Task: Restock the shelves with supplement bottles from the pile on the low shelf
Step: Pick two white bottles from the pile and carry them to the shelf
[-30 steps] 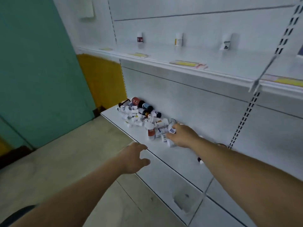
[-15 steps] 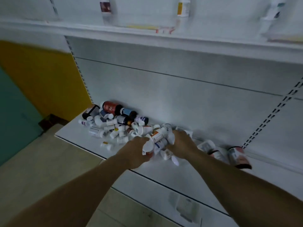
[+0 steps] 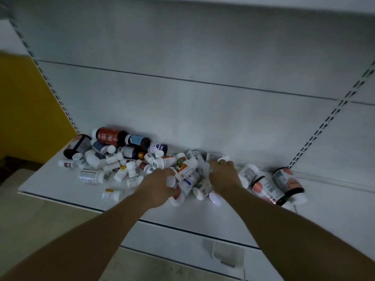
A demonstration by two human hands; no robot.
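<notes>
Both hands are down in the pile of supplement bottles (image 3: pixel 142 159) on the low shelf (image 3: pixel 50 185), at its right part. The left hand (image 3: pixel 160 185) has its fingers curled around a small white bottle (image 3: pixel 175 196) which lies at the front edge of the pile; it looks like a real grip, with the cap end coming out below the fingers toward me. The right hand (image 3: pixel 224 175) lies on top of the bottles just beside, its fingers bent over a white bottle (image 3: pixel 205 169) at the back near the wall panel (image 3: pixel 203 110) (whether it really holds one or only rests on it, I cannot tell, the fingers hide it).

Most bottles lie on their side, with long axes in every direction. The greater part of the pile spreads to the left of the left hand, so that hand is the nearer one for it. To the right of the right hand lie two bigger dark jars (image 3: pixel 278 185), also on their side, well nearer to that hand.

The shelf above (image 3: pixel 263 3) shows only as its under edge at the top of the view; what stands on it I cannot see. My guess is that the picking has only begun, as the pile is still large, and each hand must lift up and back toward that shelf
</notes>
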